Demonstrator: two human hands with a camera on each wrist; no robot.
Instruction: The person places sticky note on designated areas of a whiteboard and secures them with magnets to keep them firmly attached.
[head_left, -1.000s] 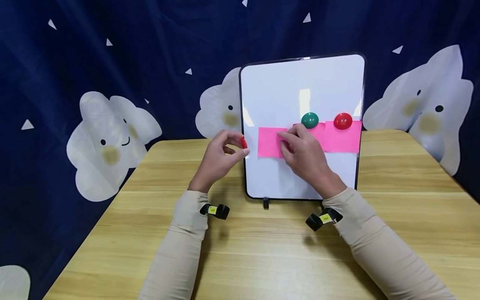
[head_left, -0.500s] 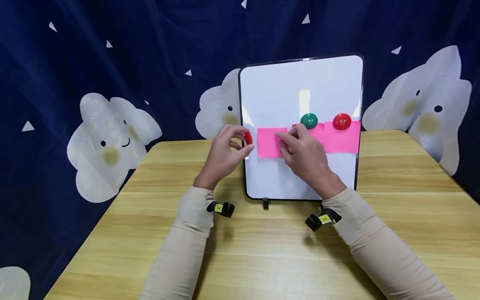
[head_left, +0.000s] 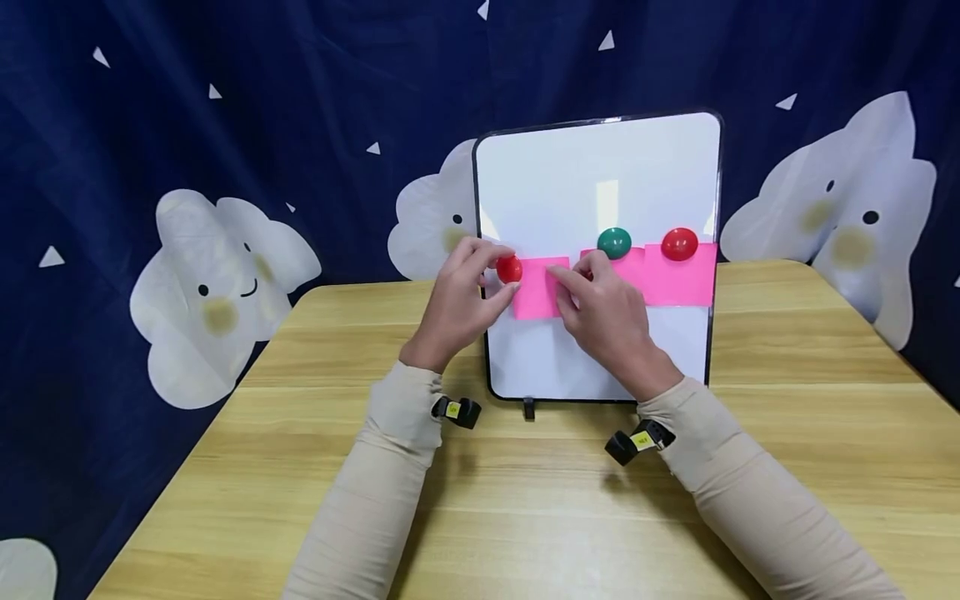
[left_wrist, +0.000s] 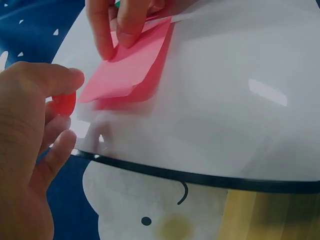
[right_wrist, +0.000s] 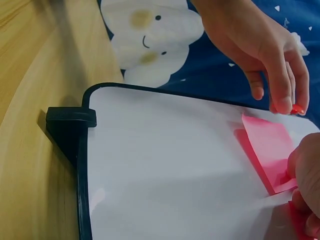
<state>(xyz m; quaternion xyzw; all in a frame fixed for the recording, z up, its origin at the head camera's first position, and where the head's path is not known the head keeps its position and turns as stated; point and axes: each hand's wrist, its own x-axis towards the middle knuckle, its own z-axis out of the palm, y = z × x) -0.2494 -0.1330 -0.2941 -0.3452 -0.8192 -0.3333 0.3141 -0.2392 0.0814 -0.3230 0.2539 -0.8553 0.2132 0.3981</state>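
My left hand [head_left: 459, 296] pinches a round red magnet [head_left: 509, 268] between thumb and fingers, at the left edge of the whiteboard [head_left: 551, 192]. Beside it, against the board, is a pink paper note [head_left: 534, 302]; the left wrist view shows the note's near edge [left_wrist: 112, 96] standing off the surface, with a shadow beneath. My right hand [head_left: 609, 312] holds this note by its right side with curled fingertips. To the right, a green magnet [head_left: 614, 243] sits over a second pink note [head_left: 632, 268], partly hidden by that hand, and another red magnet [head_left: 679, 244] over a third note [head_left: 684, 287].
The whiteboard stands upright on small black feet [head_left: 529, 408] on a wooden table [head_left: 525, 517]. Behind it hangs a dark blue curtain [head_left: 337, 83] with white cloud faces. A black wrist camera [head_left: 459, 412] sits on each beige sleeve.
My left hand has moved right and slightly up with the red magnet, from beside the board to the note's upper left, and the magnet's round face has turned into view. My right hand stays at the note.
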